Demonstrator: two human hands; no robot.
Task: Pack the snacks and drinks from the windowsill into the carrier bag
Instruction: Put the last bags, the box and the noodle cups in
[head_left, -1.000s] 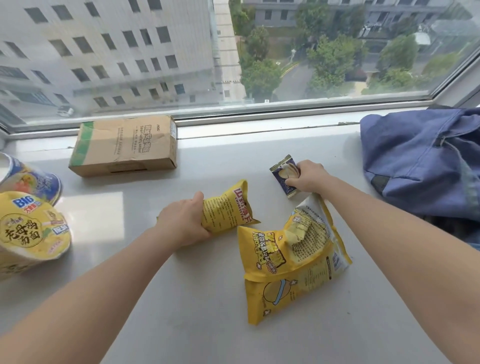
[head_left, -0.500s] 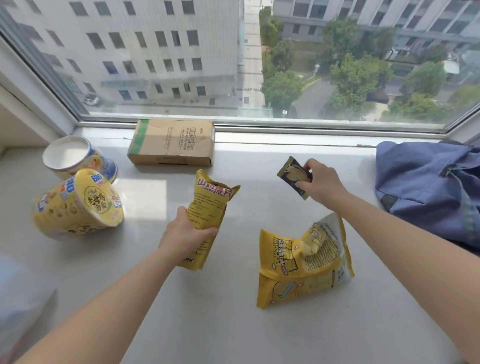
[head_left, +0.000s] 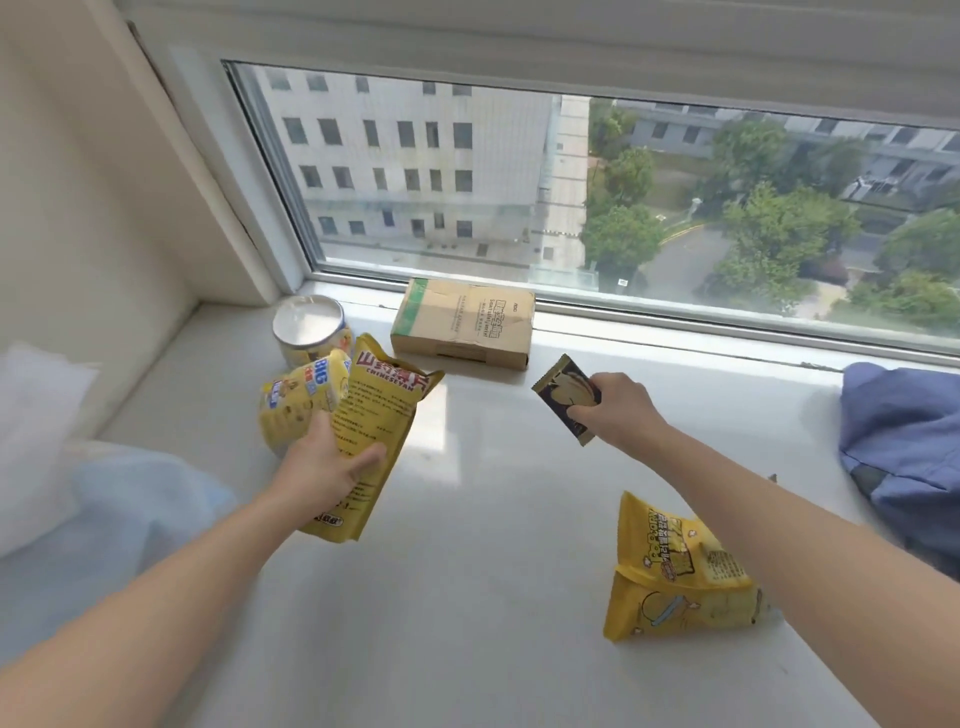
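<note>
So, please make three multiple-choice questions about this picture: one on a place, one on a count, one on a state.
1. Where is the cardboard box?
A. against the window frame
B. in the left hand
C. on the blue cloth

2. How many yellow snack bags are visible?
A. one
B. two
C. four

3. What is the state of the small dark packet?
A. lying on the sill
B. held in the right hand
C. torn open

Answers:
1 A, it lies flat below the glass.
2 B, one in the left hand, one lying on the windowsill.
3 B, the right hand grips it above the sill.
</note>
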